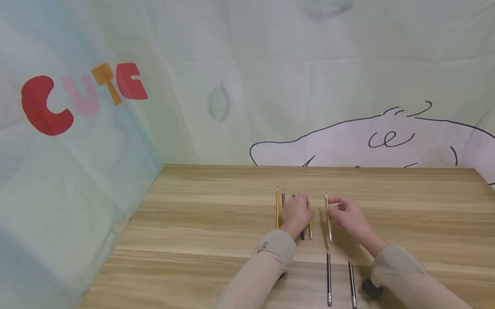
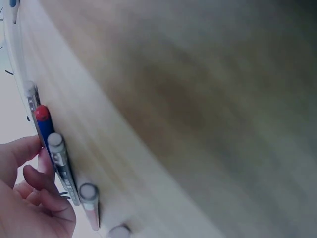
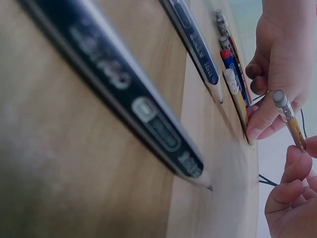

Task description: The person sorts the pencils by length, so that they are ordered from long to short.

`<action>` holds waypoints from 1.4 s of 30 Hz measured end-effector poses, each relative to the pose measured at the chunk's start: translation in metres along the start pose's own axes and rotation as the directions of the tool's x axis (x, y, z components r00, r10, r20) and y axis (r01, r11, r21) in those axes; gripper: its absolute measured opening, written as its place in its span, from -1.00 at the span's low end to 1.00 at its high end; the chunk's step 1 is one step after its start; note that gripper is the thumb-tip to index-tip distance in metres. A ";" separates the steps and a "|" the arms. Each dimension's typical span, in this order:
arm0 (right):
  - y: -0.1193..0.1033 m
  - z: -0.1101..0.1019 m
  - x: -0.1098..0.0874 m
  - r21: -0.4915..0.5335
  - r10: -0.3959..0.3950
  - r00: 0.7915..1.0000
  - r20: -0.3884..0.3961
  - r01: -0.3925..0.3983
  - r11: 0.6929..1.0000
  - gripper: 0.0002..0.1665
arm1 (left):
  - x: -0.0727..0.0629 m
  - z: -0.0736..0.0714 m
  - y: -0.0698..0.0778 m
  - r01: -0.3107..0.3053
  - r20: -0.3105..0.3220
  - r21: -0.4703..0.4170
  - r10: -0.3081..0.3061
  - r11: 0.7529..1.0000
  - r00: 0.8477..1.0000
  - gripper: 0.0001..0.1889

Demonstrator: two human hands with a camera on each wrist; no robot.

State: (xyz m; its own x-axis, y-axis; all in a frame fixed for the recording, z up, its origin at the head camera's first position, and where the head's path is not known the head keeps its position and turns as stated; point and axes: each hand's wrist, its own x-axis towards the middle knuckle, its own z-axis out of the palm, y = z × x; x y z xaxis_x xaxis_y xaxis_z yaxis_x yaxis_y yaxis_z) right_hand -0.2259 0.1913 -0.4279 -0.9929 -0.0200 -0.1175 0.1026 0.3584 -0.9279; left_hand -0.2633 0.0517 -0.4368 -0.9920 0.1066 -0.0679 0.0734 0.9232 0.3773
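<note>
My left hand (image 1: 297, 214) is over a row of pencils lying on the table. Its thumb and a finger pinch the pointed end of the row's rightmost yellow pencil (image 3: 237, 96). Beside that lies a blue pencil with a red end (image 2: 45, 129), partly behind the fingers. A dark reddish pencil (image 1: 283, 197) and another yellow pencil (image 1: 278, 209) lie further left. My right hand (image 1: 350, 216) pinches a yellow pencil with an eraser (image 1: 329, 225), tilted, its eraser end toward me. In the right wrist view its fingertips grip near the ferrule (image 3: 287, 116).
Two dark striped pencils (image 1: 329, 277) (image 1: 352, 280) lie apart nearer to me, points facing away. The wooden table (image 1: 183, 215) meets a printed cloth backdrop (image 1: 193, 106) at the back and left. A small black object (image 1: 371, 288) shows by the right sleeve.
</note>
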 end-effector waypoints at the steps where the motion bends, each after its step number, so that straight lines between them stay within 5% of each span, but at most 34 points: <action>1: 0.000 0.000 0.001 -0.009 0.002 1.000 -0.002 -0.002 1.000 -0.57 | 0.000 0.000 0.000 -0.002 0.000 -0.001 0.002 1.000 1.000 -0.87; 19: 0.011 0.013 0.030 -0.135 0.102 0.995 0.004 -0.101 0.986 -0.60 | 0.000 0.001 0.001 0.023 -0.003 0.013 -0.023 1.000 1.000 -0.87; 42: 0.005 0.022 0.035 -0.285 0.135 0.991 0.018 -0.124 0.950 -0.62 | -0.002 0.000 0.001 0.016 -0.019 0.006 -0.016 1.000 1.000 -0.81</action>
State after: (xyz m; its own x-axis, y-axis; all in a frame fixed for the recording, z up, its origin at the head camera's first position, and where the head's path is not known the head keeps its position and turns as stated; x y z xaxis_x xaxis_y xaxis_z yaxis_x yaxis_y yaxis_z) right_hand -0.2590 0.1720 -0.4450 -0.9688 0.0118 -0.2476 0.2033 0.6091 -0.7666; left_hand -0.2611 0.0522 -0.4360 -0.9948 0.0851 -0.0561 0.0585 0.9270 0.3704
